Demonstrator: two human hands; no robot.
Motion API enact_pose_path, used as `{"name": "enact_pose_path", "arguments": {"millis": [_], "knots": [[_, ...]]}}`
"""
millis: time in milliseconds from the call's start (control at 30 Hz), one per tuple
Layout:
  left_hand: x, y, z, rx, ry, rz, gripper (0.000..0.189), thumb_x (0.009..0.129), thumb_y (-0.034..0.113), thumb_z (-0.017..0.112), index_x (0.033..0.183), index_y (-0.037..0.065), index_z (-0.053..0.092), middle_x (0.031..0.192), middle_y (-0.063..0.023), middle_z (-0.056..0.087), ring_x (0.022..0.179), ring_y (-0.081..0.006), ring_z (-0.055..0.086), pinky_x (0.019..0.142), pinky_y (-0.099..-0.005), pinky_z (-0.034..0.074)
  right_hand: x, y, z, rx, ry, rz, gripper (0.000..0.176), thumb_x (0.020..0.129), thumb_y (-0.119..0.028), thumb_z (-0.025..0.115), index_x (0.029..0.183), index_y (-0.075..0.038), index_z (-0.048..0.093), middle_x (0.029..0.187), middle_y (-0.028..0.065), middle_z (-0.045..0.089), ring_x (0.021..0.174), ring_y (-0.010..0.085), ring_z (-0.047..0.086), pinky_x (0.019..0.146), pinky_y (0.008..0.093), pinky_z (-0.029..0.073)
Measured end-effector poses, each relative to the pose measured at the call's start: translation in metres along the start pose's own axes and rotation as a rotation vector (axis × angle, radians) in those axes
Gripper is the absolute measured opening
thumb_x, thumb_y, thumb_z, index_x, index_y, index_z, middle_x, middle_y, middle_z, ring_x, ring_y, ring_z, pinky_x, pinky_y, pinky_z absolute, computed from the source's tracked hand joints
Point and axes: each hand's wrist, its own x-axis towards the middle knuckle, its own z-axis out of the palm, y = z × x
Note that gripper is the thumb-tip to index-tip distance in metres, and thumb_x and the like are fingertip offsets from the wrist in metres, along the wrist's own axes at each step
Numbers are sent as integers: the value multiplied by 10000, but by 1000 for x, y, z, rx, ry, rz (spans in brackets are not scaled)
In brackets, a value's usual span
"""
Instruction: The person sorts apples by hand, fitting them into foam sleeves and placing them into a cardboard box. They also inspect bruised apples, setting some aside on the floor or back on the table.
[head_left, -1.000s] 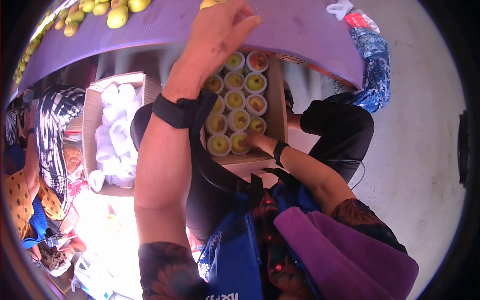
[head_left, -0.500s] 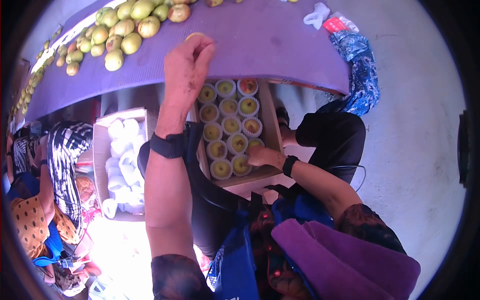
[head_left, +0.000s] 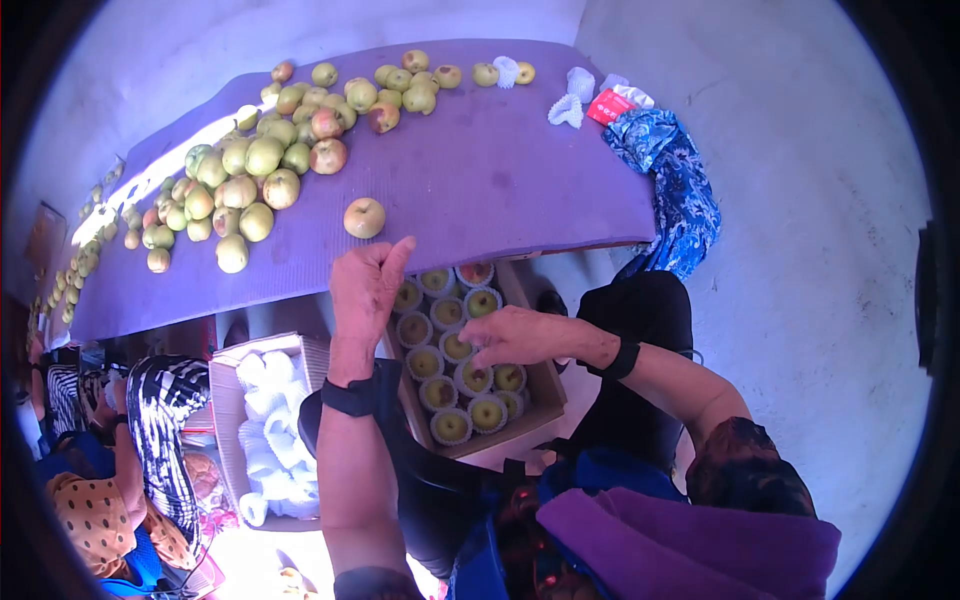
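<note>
My left hand [head_left: 366,290] is at the front edge of the purple-covered table [head_left: 480,190], thumb apart from the curled fingers, holding nothing visible. Just beyond it a single yellowish apple [head_left: 364,217] rests on the cover. My right hand [head_left: 520,337] is over the cardboard box of apples [head_left: 545,395], its fingertips bent down and partly hidden, so any contact is unclear. Inside that box, apples such as this one [head_left: 450,426] sit in rows in white foam nets.
Many loose apples [head_left: 264,156] lie at the table's left and back. A box of white foam nets [head_left: 270,430] stands left of my legs. Blue patterned cloth [head_left: 672,190] and a red packet [head_left: 609,106] are at the table's right end. Another person [head_left: 100,500] sits at lower left.
The view has shifted up to show more table. My left hand has let go of the apple, now on the table. My right hand has risen from the box's near right corner.
</note>
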Motion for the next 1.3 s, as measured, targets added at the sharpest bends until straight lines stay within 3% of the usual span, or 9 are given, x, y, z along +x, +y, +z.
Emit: {"name": "enact_pose_path", "arguments": {"millis": [133,200,300,433,500,633,700,967,1300], "knots": [[-2,-11,8,183,-117,44,445,852,390,636,643,-2,618,494,-75,525,473,-176,511,489,-332,394,-4,-14,-29,84,0,4,471,838,-309,608,1196,-13,531,985,190,622,928,308,615,818,386,474],[-3,-4,11,248,-197,23,412,844,387,628,681,9,635,524,-132,542,504,-271,548,511,-374,413,2,-11,-38,6,24,-18,466,835,-303,610,1196,-19,532,986,186,624,927,305,615,814,386,474],[-2,-2,8,299,-185,5,395,850,373,620,689,12,638,538,-160,534,530,-308,554,530,-390,419,10,-7,-48,-82,101,-44,430,824,-288,616,1161,-28,555,961,167,634,892,296,622,788,377,479],[0,-6,2,287,-121,-49,399,850,368,618,687,4,628,544,-167,527,522,-310,538,532,-394,417,31,-9,-65,-39,227,-75,356,817,-247,621,1083,-13,586,914,165,644,846,299,628,752,368,486],[3,-11,-2,211,70,-74,387,851,344,622,689,-7,613,549,-164,524,511,-301,523,531,-395,413,47,-14,-75,-32,310,-97,338,813,-234,625,1059,-4,592,901,166,646,833,303,630,743,366,488],[5,-9,-7,182,203,-20,367,849,317,629,691,-12,597,549,-158,516,500,-281,507,527,-391,407,86,-20,-88,18,522,-134,330,798,-204,631,1044,11,585,926,186,645,865,325,626,748,398,485],[4,-1,-8,165,140,-156,317,843,311,624,729,16,633,635,-194,590,661,-388,594,608,-441,450,107,-18,-89,-74,624,-235,334,793,-201,631,1037,22,585,924,196,643,871,336,624,751,415,483],[7,-8,-7,189,99,-110,321,838,330,625,728,29,623,654,-180,602,664,-385,596,594,-437,446,141,-7,-91,-179,553,-130,354,785,-205,626,1071,-1,585,1036,214,620,1015,356,584,872,437,454],[8,-5,0,107,87,-53,272,824,246,658,714,6,593,582,-149,553,534,-319,536,542,-383,419,117,84,-148,-146,774,78,416,768,-225,629,1132,-36,562,1155,224,552,1116,380,508,943,445,414]]}}
